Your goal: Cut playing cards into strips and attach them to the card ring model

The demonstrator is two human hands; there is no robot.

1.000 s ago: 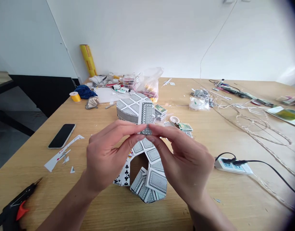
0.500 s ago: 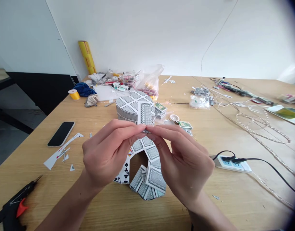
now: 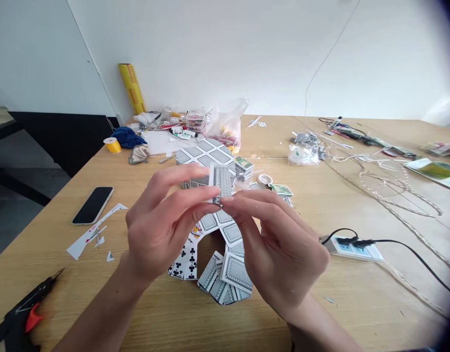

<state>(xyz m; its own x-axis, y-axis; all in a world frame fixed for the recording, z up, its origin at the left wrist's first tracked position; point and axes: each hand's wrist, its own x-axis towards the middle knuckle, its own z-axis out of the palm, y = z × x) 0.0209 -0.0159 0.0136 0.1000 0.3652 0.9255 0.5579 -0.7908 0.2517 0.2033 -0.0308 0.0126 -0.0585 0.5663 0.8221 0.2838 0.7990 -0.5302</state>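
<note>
Between my two hands a playing card [image 3: 218, 180], grey patterned back toward me, is held up by its lower edge. My left hand [image 3: 162, 220] pinches it with thumb and forefinger, another finger raised along its side. The fingertips of my right hand [image 3: 280, 239] grip the same lower edge. Below and behind my hands is a ring-shaped piece covered in playing cards [image 3: 231, 233], club faces showing at its left. Loose cards [image 3: 238, 272] lie on its near right end. Farther back stands a round box covered in cards [image 3: 206, 150], partly hidden by my fingers.
A phone [image 3: 93, 205], card scraps [image 3: 81, 246] and a hot glue gun [image 3: 30, 303] lie at left. A power strip [image 3: 355, 248] with cables is at right. Card packs [image 3: 243, 166], a plastic bag [image 3: 228, 129] and a yellow roll [image 3: 132, 88] stand farther back.
The held card has tipped and sits slightly lower, its pattern looking narrower. My left fingers have spread, one lifting to the card's side. The right hand has barely moved.
</note>
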